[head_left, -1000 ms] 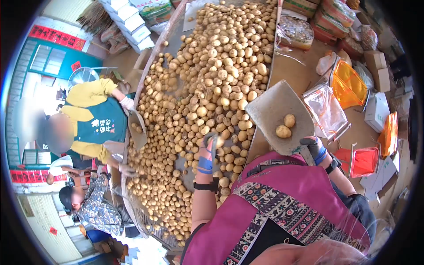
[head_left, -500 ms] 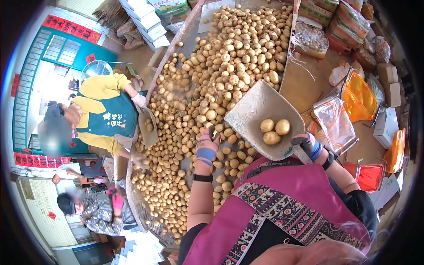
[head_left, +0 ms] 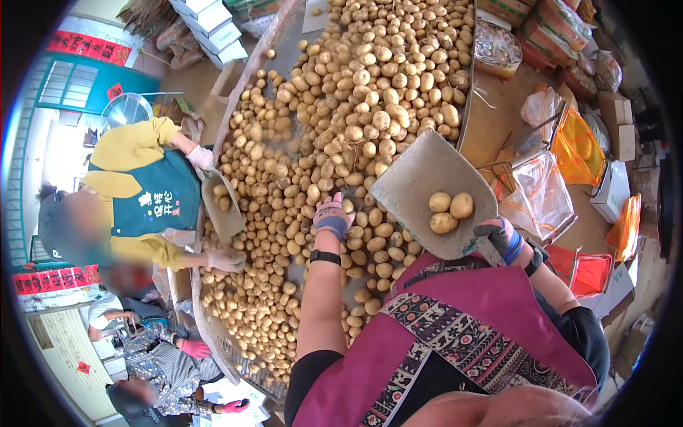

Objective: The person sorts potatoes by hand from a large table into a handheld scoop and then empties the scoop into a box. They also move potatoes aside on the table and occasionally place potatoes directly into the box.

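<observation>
— So, left hand (head_left: 331, 217)?
— Gloved, fingers curled down onto the heap of small tan potatoes (head_left: 356, 121) in the long sorting trough (head_left: 213, 341) — whether gripping one, cannot tell.
— And the right hand (head_left: 500, 238)?
— Closed around the handle of the flat grey metal scoop (head_left: 427, 185), held just beside the trough's edge — three potatoes (head_left: 448, 211) lying in it.

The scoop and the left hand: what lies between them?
In the head view, a few loose potatoes from the pile lie between the scoop and the left hand.
</observation>
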Tool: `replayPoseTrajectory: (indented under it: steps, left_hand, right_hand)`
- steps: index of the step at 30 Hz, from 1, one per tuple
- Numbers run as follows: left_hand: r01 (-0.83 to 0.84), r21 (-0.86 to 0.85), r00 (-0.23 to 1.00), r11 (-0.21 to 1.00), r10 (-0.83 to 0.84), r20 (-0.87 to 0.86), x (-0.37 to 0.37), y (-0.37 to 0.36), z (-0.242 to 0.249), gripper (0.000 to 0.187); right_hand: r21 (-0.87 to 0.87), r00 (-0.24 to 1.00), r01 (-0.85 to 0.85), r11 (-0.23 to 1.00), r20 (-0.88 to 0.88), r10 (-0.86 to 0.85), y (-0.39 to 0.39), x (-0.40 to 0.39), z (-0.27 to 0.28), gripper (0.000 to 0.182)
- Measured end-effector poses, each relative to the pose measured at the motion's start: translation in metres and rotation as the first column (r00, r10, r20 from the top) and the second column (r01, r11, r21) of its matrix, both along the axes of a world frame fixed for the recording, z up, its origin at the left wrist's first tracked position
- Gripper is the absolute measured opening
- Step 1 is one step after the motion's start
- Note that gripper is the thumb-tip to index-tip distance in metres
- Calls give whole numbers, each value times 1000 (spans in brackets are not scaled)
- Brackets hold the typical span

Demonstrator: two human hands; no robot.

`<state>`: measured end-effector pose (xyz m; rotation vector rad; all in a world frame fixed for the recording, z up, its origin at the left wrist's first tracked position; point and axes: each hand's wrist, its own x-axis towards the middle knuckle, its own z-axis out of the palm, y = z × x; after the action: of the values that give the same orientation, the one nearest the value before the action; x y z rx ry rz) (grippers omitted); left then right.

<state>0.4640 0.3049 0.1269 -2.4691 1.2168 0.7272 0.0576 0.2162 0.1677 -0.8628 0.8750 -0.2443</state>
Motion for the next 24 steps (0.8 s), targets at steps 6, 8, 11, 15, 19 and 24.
replayPoseTrajectory:
  steps: [6,8,11,15,19,24]
  left_hand:
    - [-181,-337,983,924,165,-75,-22,40,16,82]
    - [-284,-491,951,824,176,-255,-32,43,24,76]
    - [-716,-204,250,668,-27,-968,-62,36,48,63]
    - [-316,-509,629,800,-225,-744,-102,-7,110,51]
    - [443,-699,667,562,-727,-163,-167,-32,126,63]
    - [608,-421,662,673,-722,-199,-206,-57,117,69]
  right_hand:
    - [250,974,123,960,153,-164,-2,14,-22,40]
    - [245,973,151,958,136,-188,4,10,-27,39]
    - [317,937,73,946,302,-174,2,25,-6,52]
    - [318,899,-38,947,424,-106,0,28,43,63]
    - [356,818,-87,931,559,-138,6,18,42,51]
    - [216,838,11,976,530,-127,13,6,43,23]
